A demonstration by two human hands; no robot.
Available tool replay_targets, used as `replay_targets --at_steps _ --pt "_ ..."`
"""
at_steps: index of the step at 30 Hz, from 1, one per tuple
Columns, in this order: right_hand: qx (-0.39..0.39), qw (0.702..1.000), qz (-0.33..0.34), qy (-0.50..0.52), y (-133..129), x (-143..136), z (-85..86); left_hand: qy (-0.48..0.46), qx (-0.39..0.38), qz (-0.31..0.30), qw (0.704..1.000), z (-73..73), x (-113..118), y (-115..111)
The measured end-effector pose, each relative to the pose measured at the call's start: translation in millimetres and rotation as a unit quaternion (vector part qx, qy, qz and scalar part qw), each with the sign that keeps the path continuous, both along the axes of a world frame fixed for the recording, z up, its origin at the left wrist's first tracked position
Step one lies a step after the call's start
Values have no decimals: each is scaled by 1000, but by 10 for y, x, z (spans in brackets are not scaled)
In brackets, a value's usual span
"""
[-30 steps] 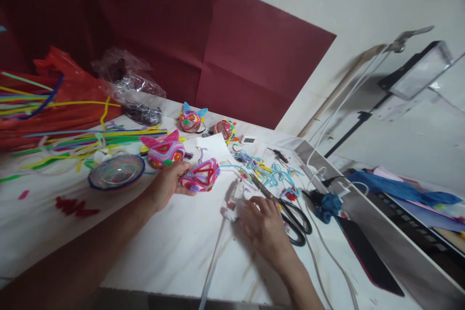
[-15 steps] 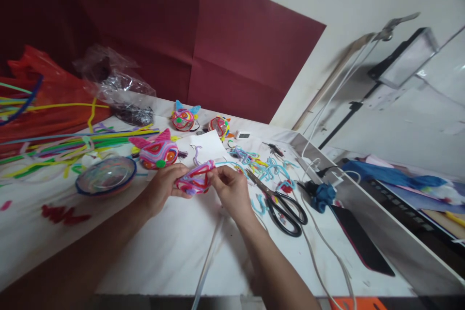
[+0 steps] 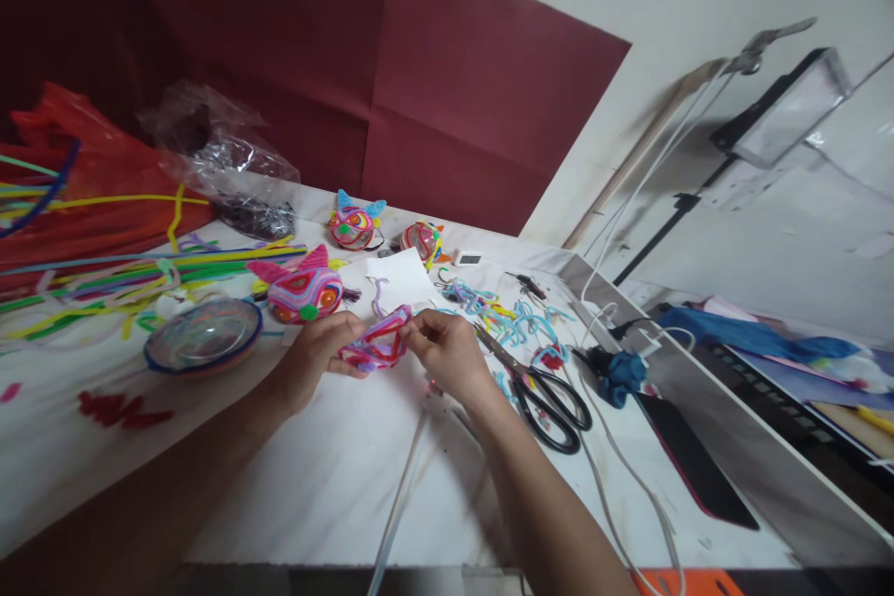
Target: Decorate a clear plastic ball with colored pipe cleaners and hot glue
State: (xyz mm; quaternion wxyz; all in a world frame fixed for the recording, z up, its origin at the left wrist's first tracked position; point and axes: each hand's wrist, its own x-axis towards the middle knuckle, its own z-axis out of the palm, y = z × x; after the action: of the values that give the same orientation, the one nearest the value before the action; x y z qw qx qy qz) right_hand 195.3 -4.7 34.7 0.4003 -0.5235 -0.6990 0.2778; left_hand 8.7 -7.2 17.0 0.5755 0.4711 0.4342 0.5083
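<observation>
A small pipe-cleaner craft piece [image 3: 377, 344], striped pink, red and purple, is held up just over the white table. My left hand [image 3: 319, 356] is closed around its left side, thumb on top and fingers beneath. At the piece's upper right edge, my right hand [image 3: 447, 349] pinches with thumb and forefinger; what lies between those fingertips is too small to make out. Just behind my left hand sits a pink-eared pipe-cleaner animal head [image 3: 302, 291]. Black-handled scissors [image 3: 535, 391] lie open to the right of my right hand.
Loose pipe cleaners [image 3: 209, 270] and a clear bowl [image 3: 204, 335] with a blue rim lie on the left. Two more animal heads, one blue-eared [image 3: 354, 225], stand behind white paper [image 3: 401, 277]. Blue scraps [image 3: 535, 326], cables and a black phone-like slab [image 3: 691, 456] are on the right.
My right hand has shifted slightly and turned over the edge of the craft piece. The piece has tilted a little; my left hand keeps its hold.
</observation>
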Motion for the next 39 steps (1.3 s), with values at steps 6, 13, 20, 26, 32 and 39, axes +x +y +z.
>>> replay_targets --at_steps 6,13,20,26,32,39 --pt "-20 998 2 -53 31 8 124 27 5 -12 1000 -15 -24 13" --pt "-44 996 10 -76 67 4 202 50 20 -13 998 1 -17 -12" --pt "-70 991 6 -111 78 4 305 66 39 -19 997 -40 -23 -1" --pt "-12 991 -3 -132 117 38 313 58 33 -15 998 -42 -22 -6" --pt "-29 982 157 -105 216 95 310 35 10 -21 999 -24 -31 1" --pt "-105 971 215 -7 292 117 278 27 6 -39 999 -46 -27 -6"
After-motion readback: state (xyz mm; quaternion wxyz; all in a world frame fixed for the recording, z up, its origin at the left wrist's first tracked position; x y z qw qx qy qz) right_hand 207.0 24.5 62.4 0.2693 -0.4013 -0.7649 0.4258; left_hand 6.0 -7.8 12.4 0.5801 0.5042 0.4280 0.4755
